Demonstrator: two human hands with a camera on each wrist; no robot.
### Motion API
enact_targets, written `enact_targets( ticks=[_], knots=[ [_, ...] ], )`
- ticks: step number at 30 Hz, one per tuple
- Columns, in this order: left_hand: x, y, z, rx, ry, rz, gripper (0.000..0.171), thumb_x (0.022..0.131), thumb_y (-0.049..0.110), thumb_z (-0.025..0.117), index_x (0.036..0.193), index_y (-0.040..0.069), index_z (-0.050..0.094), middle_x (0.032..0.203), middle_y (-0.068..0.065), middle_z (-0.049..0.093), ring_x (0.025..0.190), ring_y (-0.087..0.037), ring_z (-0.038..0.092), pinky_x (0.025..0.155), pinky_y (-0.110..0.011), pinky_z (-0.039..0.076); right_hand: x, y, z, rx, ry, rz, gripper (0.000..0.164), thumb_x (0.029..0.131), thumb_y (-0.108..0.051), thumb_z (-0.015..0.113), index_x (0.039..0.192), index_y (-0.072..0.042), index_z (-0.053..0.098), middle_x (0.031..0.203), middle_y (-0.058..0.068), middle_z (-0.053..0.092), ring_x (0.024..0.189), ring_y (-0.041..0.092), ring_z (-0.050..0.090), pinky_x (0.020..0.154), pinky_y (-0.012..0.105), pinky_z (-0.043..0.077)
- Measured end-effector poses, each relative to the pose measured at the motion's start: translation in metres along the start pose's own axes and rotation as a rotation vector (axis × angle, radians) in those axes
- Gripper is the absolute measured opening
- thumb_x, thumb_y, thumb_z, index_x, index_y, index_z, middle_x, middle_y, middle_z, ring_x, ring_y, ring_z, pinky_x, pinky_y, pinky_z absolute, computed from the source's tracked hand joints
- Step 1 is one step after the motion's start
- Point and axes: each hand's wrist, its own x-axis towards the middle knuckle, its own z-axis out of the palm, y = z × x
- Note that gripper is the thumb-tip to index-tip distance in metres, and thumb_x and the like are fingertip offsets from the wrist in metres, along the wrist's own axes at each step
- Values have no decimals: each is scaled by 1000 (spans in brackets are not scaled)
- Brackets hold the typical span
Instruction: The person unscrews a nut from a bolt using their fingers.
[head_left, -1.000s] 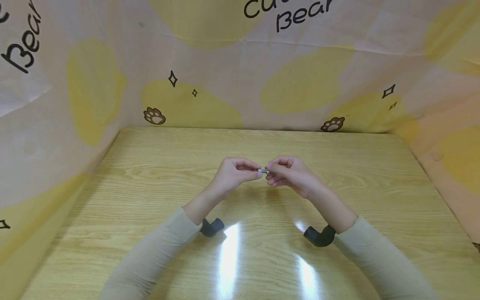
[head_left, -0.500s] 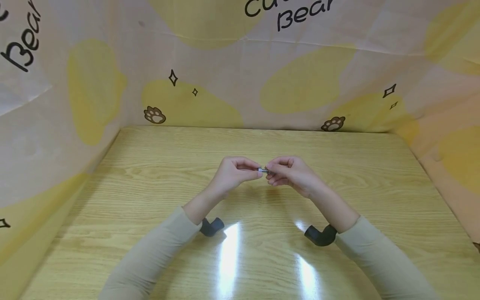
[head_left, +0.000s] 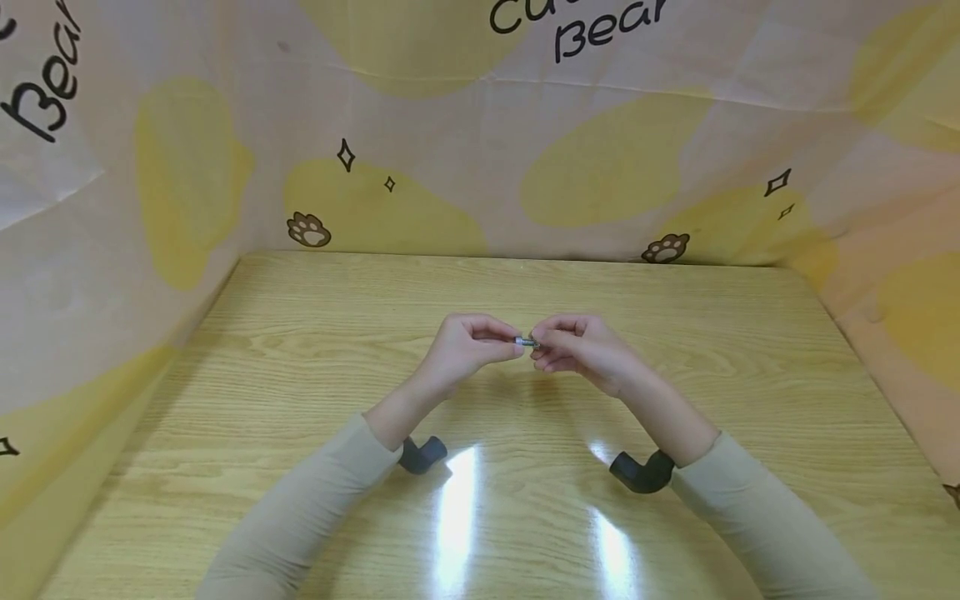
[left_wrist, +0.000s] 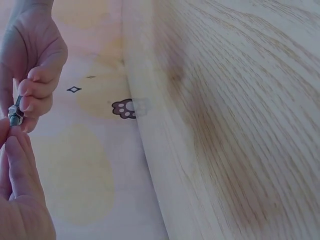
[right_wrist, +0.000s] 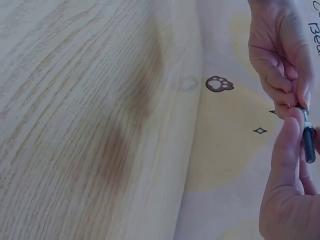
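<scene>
A small metal bolt (head_left: 527,342) is held level between both hands, above the middle of the table. My left hand (head_left: 476,342) pinches one end of it between thumb and fingertips. From the other side, the thumb and fingers of my right hand (head_left: 581,343) pinch around a nut on it, with the remaining fingers curled. Seen in the right wrist view, the nut (right_wrist: 308,128) sits partway along, and a dark threaded end (right_wrist: 310,147) sticks out past the right fingertips. In the left wrist view, silvery thread (left_wrist: 14,121) shows between the nut and my left fingers, which hide the bolt's end.
Black curved pieces jut out beside each wrist, one at the left (head_left: 423,455) and one at the right (head_left: 642,472). Below lies a wood-grain table (head_left: 360,300) with bright light reflections near the front. Printed cloth walls (head_left: 495,158) stand at the back and both sides.
Both hands keep their places and their pinch on the bolt and nut. Only the shine on the metal differs slightly.
</scene>
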Motion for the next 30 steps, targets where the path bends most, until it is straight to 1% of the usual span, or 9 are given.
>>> enact_targets(
  ticks=[4,6,9,13,16,20,25,28,30],
  knots=[
    [0,0,0,-5,5,-7,22,78,1,73,97,-8,66,91,-13,69,83,-21,67,82,-33,53,0,1,-2,-37,-9,-44,15,85,6,58,95,-5,62,85,3,65,78,13,64,76,27,53],
    [0,-1,0,-2,8,-11,22,78,1,73,97,-7,66,90,-12,69,83,-20,67,82,-33,53,-1,1,-2,-38,-6,-41,15,85,5,59,97,-5,61,87,4,64,80,15,64,78,28,53],
    [0,-2,0,-5,7,-8,21,78,1,72,97,-7,66,90,-12,69,83,-21,67,82,-34,53,0,0,0,-10,4,1,8,90,-3,57,95,-7,62,84,5,66,75,15,65,73,27,54],
    [0,-1,0,-9,1,3,20,78,2,73,96,-7,67,91,-12,69,83,-21,67,83,-34,53,1,0,1,13,10,33,11,93,-7,54,89,-7,65,76,5,68,67,13,66,66,24,55],
    [-1,-1,0,-17,2,-1,21,78,1,73,97,-7,67,91,-13,69,83,-21,67,83,-34,52,0,1,0,-10,-8,-5,9,89,1,57,91,-5,64,81,4,67,73,13,65,72,26,54],
    [-1,-1,0,-31,6,-10,21,78,-1,72,97,-8,66,91,-13,69,83,-21,67,83,-34,53,-1,0,-1,-36,-18,-36,16,86,5,58,99,-5,60,90,4,64,81,15,63,80,29,53],
    [0,-2,0,-14,3,-4,22,78,2,73,98,-8,66,92,-13,69,84,-21,67,82,-34,53,1,0,1,28,16,32,9,94,-7,53,92,-7,63,80,5,66,69,14,66,68,25,55],
    [1,-2,-1,-6,-3,5,22,79,2,72,98,-7,66,92,-13,69,85,-22,67,83,-34,52,2,-1,2,59,24,43,14,94,-5,52,87,-6,64,73,5,67,63,12,65,63,22,55],
    [1,-2,-1,-8,-4,11,21,79,2,72,97,-7,66,92,-13,69,85,-22,67,83,-34,52,2,0,1,52,10,13,13,92,0,53,88,-5,64,76,5,67,67,13,65,66,23,55]
  ],
)
